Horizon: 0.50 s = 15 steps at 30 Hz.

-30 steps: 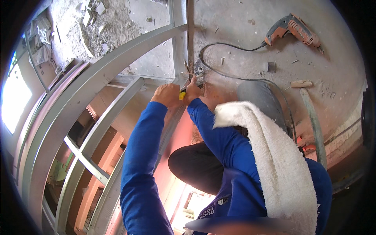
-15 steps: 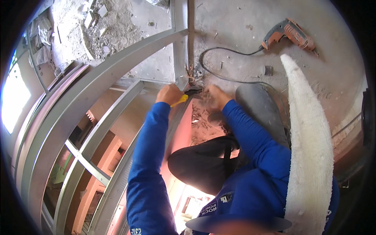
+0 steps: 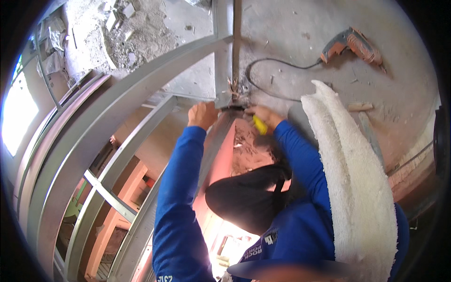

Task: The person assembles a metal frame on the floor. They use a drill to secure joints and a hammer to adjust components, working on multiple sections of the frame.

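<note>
My left hand (image 3: 203, 115) is closed, fingers curled, at the corner where the grey metal channels (image 3: 223, 84) meet near the floor. What it grips, if anything, is hidden. Just to its right, my right hand (image 3: 267, 116) closes round a tool with a yellow handle (image 3: 259, 125); its exact kind cannot be made out. Between the two hands lies a dark, narrow piece (image 3: 233, 108), close to the fingers of both. A few copper-coloured wire ends (image 3: 233, 87) stick up just beyond it.
An orange and grey power drill (image 3: 354, 47) lies on the floor at the far right, its black cord (image 3: 263, 60) curving toward my hands. Curved metal framing (image 3: 127, 80) fills the left. Rubble (image 3: 136, 33) lies beyond it. A white towel (image 3: 357, 178) hangs over my right side.
The yellow-handled tool was by my left hand and is now in my right. My right hand was blurred and empty-looking. The towel has swung left in the view.
</note>
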Motion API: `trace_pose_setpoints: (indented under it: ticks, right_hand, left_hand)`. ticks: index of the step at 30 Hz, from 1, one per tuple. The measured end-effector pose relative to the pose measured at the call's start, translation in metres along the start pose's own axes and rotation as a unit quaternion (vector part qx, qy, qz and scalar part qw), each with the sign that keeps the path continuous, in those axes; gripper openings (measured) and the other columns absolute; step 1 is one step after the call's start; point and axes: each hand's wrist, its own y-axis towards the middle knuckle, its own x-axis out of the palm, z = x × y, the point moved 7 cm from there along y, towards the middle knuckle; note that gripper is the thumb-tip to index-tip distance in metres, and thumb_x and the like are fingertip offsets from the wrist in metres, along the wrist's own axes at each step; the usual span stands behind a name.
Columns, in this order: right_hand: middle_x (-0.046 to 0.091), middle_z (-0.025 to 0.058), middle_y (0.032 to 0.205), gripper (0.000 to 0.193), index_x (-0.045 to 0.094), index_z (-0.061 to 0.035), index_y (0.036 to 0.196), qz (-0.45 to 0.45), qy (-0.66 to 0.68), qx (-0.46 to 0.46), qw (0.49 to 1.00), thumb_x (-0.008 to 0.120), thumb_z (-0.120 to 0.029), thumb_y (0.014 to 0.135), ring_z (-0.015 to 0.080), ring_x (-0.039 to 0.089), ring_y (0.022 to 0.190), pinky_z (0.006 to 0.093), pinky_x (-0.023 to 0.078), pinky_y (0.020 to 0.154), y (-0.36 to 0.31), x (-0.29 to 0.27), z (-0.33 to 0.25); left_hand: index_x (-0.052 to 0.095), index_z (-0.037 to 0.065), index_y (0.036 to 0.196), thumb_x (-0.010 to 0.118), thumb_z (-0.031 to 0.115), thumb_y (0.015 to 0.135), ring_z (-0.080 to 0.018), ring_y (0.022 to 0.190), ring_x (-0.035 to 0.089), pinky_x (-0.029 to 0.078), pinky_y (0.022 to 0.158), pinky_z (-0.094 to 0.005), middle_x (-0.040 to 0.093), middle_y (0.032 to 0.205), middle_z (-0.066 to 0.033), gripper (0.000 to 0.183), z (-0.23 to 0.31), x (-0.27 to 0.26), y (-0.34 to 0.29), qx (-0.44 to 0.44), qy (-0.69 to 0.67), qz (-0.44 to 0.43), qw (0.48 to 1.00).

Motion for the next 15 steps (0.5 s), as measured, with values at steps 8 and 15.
trace_pose_setpoints:
  ticks: [8,15]
  right_hand:
    - [0.067,0.0145,0.089,0.053,0.062,0.0022,0.103,0.141,0.347,-0.174,0.911,0.045,-0.048,0.104,0.0286,0.070,0.077,0.0431,0.061,0.072,0.029,0.067,-0.004]
    - [0.069,0.0135,0.094,0.056,0.063,0.0000,0.109,0.158,0.355,-0.173,0.905,0.047,-0.054,0.103,0.0270,0.071,0.080,0.0417,0.060,0.071,0.040,0.055,-0.004]
  left_hand:
    - [0.073,0.001,0.114,0.053,0.071,0.089,-0.0397,0.115,0.065,0.049,0.098,-0.0485,0.068,0.119,-0.0277,0.077,0.013,-0.007,-0.005,-0.081,-0.084,-0.095,0.989]
    - [0.074,0.003,0.115,0.067,0.077,0.065,-0.0355,0.115,0.066,0.050,0.099,-0.0445,0.070,0.120,-0.0222,0.090,0.046,-0.010,-0.019,-0.044,0.047,-0.250,0.966]
